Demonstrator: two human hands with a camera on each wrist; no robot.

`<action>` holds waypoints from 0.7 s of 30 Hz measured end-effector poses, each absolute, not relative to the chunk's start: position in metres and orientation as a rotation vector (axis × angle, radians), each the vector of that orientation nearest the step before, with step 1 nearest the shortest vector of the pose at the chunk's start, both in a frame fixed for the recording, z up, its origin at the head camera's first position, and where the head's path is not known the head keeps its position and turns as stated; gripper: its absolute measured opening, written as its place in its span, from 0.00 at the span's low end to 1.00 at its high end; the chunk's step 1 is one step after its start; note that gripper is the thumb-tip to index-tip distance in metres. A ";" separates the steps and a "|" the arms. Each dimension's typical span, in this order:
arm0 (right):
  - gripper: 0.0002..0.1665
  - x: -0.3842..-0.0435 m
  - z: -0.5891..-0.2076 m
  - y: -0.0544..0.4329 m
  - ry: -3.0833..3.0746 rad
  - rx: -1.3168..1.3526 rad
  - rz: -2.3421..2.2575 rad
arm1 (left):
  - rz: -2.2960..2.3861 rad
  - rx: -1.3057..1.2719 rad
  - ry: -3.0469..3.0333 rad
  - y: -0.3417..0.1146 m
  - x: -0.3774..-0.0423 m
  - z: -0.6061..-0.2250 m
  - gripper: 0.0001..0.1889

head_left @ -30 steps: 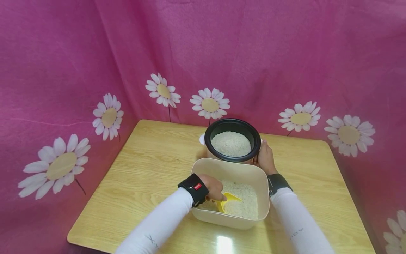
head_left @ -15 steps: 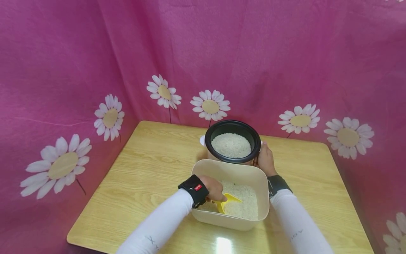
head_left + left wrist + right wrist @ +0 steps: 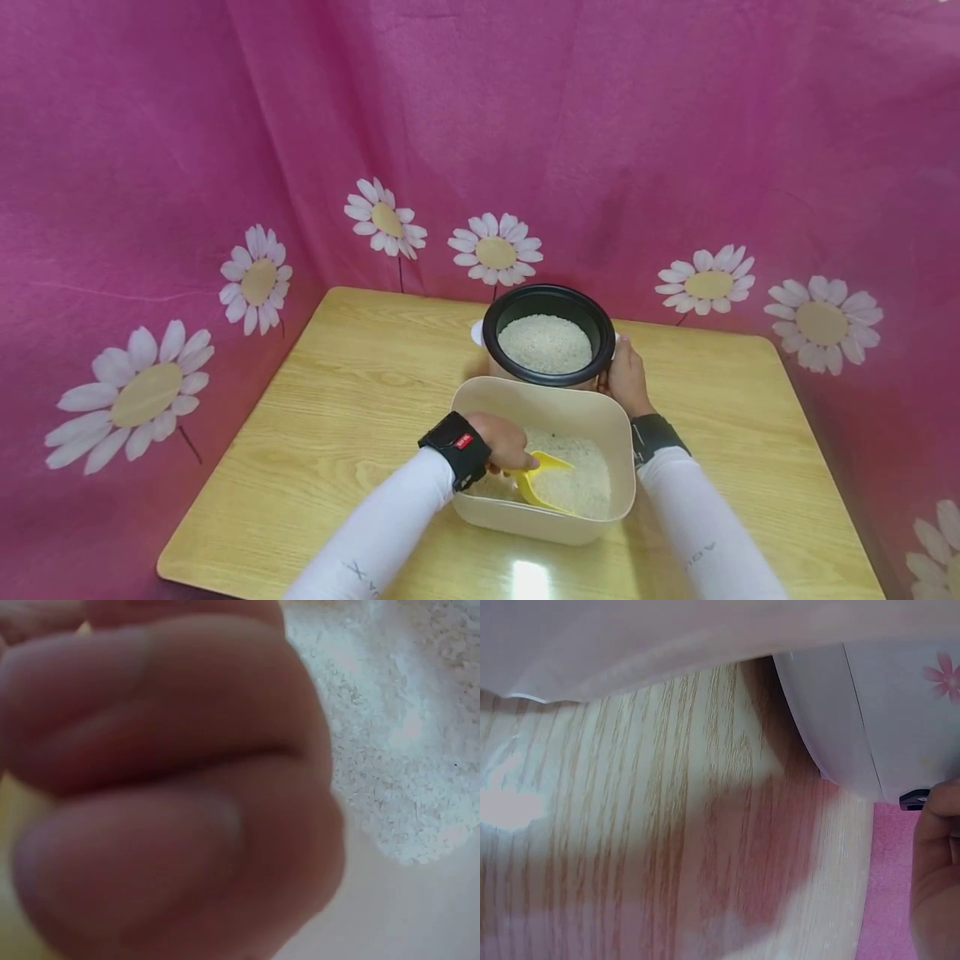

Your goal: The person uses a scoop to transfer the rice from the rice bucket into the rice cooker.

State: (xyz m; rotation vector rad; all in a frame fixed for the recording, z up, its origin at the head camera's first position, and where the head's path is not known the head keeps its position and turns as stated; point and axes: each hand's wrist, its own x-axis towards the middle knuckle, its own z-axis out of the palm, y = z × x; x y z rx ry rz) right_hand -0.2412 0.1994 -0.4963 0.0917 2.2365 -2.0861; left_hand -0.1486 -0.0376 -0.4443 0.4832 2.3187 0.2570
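Observation:
My left hand [image 3: 498, 442] reaches into a cream plastic bin [image 3: 577, 404] and grips a yellow scoop [image 3: 527, 490] by its handle. Loose white rice [image 3: 588, 475] covers the bin's floor around the scoop. In the left wrist view the curled fingers [image 3: 187, 847] fill most of the picture and hide the scoop's handle. Behind the bin stands a rice cooker [image 3: 517, 369] with a black rim, holding a heap of rice [image 3: 546, 343]. At the cooker's right side, my right hand [image 3: 628, 377] holds its handle. The right wrist view shows the cooker's white wall [image 3: 907, 712] with a pink flower.
Both containers stand close together on a wood-grain table [image 3: 360, 400]. A pink curtain [image 3: 585, 125] with daisies hangs right behind the table and along both sides.
The left hand has turned the scoop in the rice, so more of its yellow bowl shows now. The right hand, bin and cooker have stayed put.

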 end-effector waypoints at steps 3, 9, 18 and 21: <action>0.35 -0.265 -0.524 0.195 2.295 0.290 -2.063 | 0.269 0.482 2.309 -0.038 -0.150 -0.443 0.24; 0.36 -0.266 -0.536 0.202 2.267 0.190 -2.051 | 0.286 0.460 2.299 -0.038 -0.150 -0.444 0.24; 0.37 -0.266 -0.537 0.199 2.402 0.207 -2.006 | 0.307 0.461 2.308 -0.039 -0.152 -0.442 0.25; 0.38 -0.267 -0.534 0.200 2.393 0.207 -2.001 | 0.313 0.479 2.320 -0.039 -0.152 -0.438 0.25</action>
